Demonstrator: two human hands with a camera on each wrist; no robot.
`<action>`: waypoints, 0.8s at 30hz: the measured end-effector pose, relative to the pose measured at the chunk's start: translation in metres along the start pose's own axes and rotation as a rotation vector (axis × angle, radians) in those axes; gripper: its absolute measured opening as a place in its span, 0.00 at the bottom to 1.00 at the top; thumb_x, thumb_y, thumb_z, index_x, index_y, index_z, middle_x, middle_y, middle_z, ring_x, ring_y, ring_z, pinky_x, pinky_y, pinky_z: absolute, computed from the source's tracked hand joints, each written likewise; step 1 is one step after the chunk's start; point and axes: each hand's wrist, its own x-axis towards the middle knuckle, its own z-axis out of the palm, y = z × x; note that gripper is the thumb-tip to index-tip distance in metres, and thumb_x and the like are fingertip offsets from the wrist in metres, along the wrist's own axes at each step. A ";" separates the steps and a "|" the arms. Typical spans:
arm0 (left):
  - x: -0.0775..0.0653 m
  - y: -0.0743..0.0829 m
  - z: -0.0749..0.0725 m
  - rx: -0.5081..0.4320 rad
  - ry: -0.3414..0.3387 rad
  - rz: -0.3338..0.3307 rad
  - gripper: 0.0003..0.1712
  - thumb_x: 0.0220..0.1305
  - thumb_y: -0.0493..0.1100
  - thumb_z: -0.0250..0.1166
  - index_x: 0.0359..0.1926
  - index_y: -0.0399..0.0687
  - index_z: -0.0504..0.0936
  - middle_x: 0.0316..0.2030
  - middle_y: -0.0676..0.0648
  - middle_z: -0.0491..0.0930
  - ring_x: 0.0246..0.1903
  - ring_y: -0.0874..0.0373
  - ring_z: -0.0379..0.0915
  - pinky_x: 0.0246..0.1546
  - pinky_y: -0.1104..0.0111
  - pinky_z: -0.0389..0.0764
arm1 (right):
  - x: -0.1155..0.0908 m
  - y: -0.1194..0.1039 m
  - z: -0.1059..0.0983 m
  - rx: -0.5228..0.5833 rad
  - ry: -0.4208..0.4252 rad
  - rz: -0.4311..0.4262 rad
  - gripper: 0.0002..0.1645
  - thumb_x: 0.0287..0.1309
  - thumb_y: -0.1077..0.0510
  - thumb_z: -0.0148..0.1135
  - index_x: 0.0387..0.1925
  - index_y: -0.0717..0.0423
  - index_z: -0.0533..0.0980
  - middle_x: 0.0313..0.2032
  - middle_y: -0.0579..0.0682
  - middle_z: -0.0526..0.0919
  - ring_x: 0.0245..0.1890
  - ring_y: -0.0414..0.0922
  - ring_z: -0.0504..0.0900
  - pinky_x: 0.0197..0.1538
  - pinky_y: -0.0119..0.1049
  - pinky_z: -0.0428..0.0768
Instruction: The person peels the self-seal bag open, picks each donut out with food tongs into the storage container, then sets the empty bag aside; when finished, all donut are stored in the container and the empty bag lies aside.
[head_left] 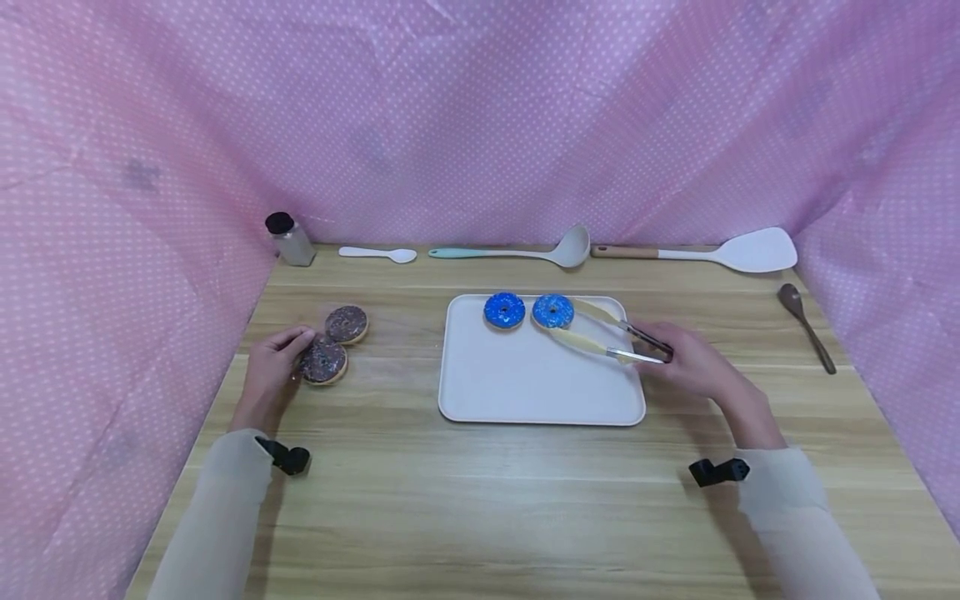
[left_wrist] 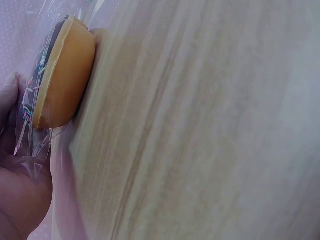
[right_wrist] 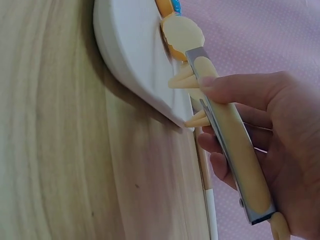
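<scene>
Two chocolate-topped donuts with sprinkles, a far one [head_left: 347,323] and a nearer one [head_left: 323,361], lie against each other on the left of the table. Clear plastic [left_wrist: 37,145] wraps around the donut in the left wrist view. My left hand [head_left: 276,362] pinches this wrapping at the nearer donut's left edge. In my right hand [head_left: 690,360] I grip tongs [right_wrist: 232,140] with cream tips. Their spread tips reach either side of the right blue donut [head_left: 552,311]. Another blue donut [head_left: 504,310] sits left of it; both are on the white tray [head_left: 540,383].
Along the back lie a white spoon [head_left: 378,253], a ladle [head_left: 517,254] and a white spatula [head_left: 753,250]. A shaker with a black lid [head_left: 291,240] stands back left. A wooden spoon [head_left: 806,327] lies at right. Pink dotted cloth [head_left: 480,117] surrounds the table.
</scene>
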 end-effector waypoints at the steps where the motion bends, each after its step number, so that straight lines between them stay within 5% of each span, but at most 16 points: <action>1: 0.000 0.000 0.000 -0.001 -0.001 0.001 0.23 0.55 0.44 0.71 0.46 0.29 0.81 0.33 0.53 0.86 0.35 0.64 0.80 0.35 0.77 0.81 | 0.000 0.000 0.000 -0.007 -0.003 0.005 0.41 0.48 0.55 0.74 0.64 0.61 0.68 0.54 0.64 0.78 0.53 0.59 0.76 0.56 0.58 0.73; 13: -0.001 0.001 0.000 0.006 -0.002 -0.010 0.24 0.55 0.44 0.71 0.47 0.29 0.80 0.34 0.52 0.86 0.37 0.64 0.80 0.36 0.77 0.82 | -0.005 -0.002 0.000 -0.001 0.035 0.031 0.41 0.49 0.51 0.73 0.63 0.58 0.69 0.55 0.61 0.78 0.53 0.56 0.76 0.56 0.57 0.73; 24: -0.003 0.003 0.001 0.012 -0.004 -0.006 0.23 0.55 0.43 0.71 0.46 0.29 0.81 0.33 0.52 0.86 0.36 0.65 0.80 0.33 0.78 0.81 | 0.011 -0.041 0.015 -0.018 -0.036 -0.113 0.37 0.53 0.50 0.70 0.64 0.53 0.70 0.48 0.52 0.82 0.37 0.46 0.76 0.41 0.41 0.76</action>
